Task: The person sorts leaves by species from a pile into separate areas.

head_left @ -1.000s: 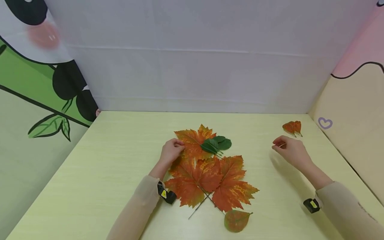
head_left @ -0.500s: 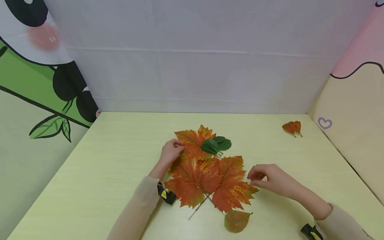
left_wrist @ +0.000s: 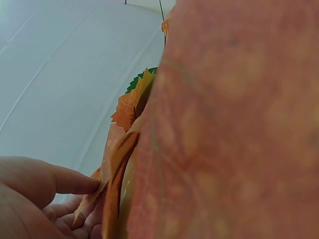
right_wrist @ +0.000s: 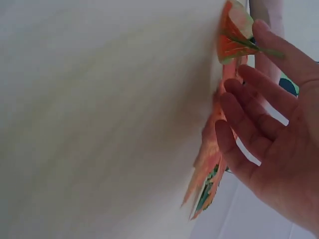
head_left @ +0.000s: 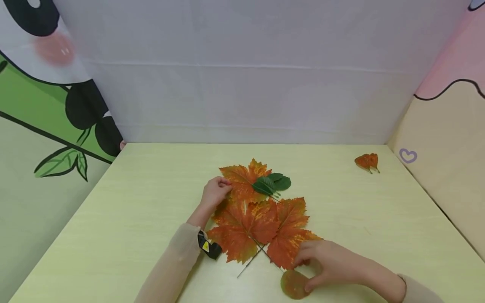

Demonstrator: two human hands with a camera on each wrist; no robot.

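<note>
Three large orange maple leaves lie mid-table in the head view: an upper leaf (head_left: 242,179), a lower left leaf (head_left: 236,231) and a lower right leaf (head_left: 289,225). My left hand (head_left: 214,194) pinches the left edge of the upper one; in the left wrist view its thumb (left_wrist: 77,180) lies on an orange leaf edge, fingers beneath. Near the front lies a small rounded orange-green leaf (head_left: 292,285). Over it my right hand (head_left: 335,264) is spread. The right thumb (right_wrist: 279,47) is at this leaf's stem, and the other fingers are parted and slightly bent.
Small green leaves (head_left: 272,183) overlap the upper maple leaf. Two small orange-brown leaves (head_left: 366,162) lie at the far right of the pale yellow table (head_left: 125,202). A white backdrop (head_left: 242,97) rises behind, with printed panels on both sides.
My right hand has come from the far right, near the small brown leaves, toward the front and left to the small rounded leaf. My left hand stays on the upper maple leaf.
</note>
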